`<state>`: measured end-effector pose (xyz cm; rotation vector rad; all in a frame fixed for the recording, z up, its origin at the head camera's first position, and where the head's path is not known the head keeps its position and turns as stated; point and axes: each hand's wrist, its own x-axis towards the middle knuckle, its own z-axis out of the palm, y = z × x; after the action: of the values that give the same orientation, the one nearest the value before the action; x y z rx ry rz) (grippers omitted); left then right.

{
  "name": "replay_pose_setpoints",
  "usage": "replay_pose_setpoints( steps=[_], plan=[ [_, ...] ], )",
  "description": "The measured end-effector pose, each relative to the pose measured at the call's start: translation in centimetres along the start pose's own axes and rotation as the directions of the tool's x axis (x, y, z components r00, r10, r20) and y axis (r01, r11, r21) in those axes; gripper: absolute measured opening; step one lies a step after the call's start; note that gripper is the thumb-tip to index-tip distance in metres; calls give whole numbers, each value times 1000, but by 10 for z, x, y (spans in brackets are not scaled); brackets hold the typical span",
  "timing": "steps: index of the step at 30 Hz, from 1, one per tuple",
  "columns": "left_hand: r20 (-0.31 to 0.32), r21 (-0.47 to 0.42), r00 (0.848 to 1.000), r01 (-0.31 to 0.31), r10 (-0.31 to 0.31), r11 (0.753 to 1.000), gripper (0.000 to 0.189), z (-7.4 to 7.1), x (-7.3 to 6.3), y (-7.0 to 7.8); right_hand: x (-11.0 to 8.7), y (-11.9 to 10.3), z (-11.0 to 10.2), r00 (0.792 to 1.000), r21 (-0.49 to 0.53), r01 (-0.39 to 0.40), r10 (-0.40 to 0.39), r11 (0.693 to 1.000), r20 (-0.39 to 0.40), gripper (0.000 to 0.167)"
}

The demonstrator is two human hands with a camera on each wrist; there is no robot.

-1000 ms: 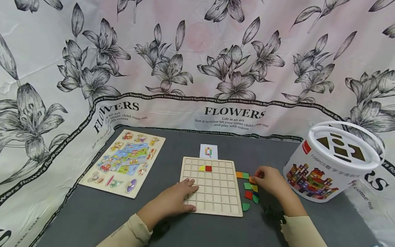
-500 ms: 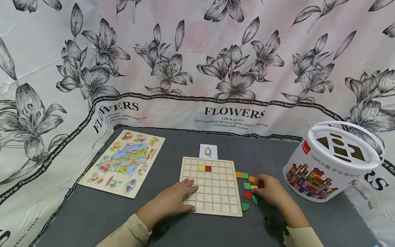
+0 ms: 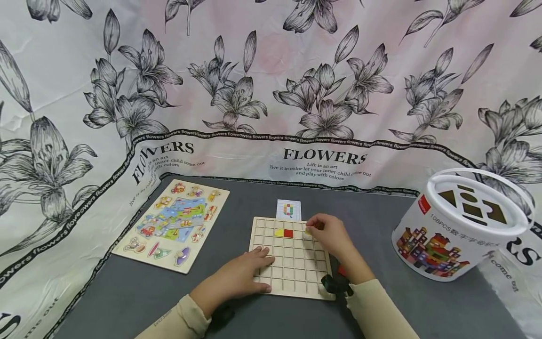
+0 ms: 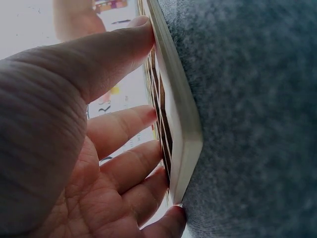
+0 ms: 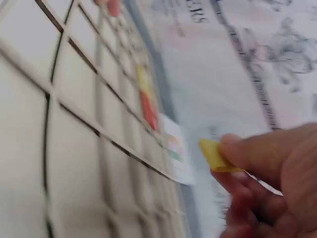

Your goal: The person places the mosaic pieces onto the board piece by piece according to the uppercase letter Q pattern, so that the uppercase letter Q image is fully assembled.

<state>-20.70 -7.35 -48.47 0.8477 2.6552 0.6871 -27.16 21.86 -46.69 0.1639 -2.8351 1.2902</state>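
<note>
At the right of centre in the head view, the right hand [image 3: 332, 233] holds 1 yellow piece [image 5: 214, 156] over the upper right of the gridded board [image 3: 288, 273]; in the right wrist view the piece is apart from the grid. Sound technique, by judgement: turn the piece flat, align its edges with the ridges of 1 cell, and release only once it is seated; the patterned card [image 3: 289, 210] above the board probably guides the choice of cell. Grip: the right thumb and finger are clamped together on the piece, leaving 1 corner exposed. The left hand [image 3: 243, 272], lower centre, lies with extended fingers apart, touching the board's left side; light pressure there should prevent sliding.
</note>
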Motion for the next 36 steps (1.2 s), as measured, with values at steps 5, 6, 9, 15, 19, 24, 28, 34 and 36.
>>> replay_pose_setpoints(
  steps=[5,6,9,15,19,24,28,34,36],
  plan=[
    [2,4,1000,5,-5,1000,74,0,0,0,21,3,28,991,14,-108,108,994,-73,8],
    [2,5,1000,8,-8,1000,74,-1,0,0,24,4,31,989,16,-124,125,992,-83,10],
    [-1,7,1000,13,-13,1000,74,-1,0,0,24,6,33,985,-1,-144,143,990,-94,12],
    [-7,9,1000,7,-7,1000,74,-2,0,0,21,5,36,995,-73,-93,89,993,-51,17],
    [-3,-3,1000,4,-4,1000,74,-1,0,1,19,5,36,996,-67,-84,82,994,-44,13],
    [2,-5,1000,7,-7,1000,74,-1,0,1,17,8,32,994,-66,-106,104,992,-33,8],
    [11,1,1000,16,-16,1000,75,-2,0,3,16,9,31,995,-89,-96,96,991,-6,7],
    [21,4,1000,20,-20,1000,75,-3,1,3,17,10,32,996,-84,-87,88,993,1,6],
    [22,1,1000,20,-20,1000,75,-3,1,3,17,11,32,997,-74,-77,78,994,8,6]
  ],
)
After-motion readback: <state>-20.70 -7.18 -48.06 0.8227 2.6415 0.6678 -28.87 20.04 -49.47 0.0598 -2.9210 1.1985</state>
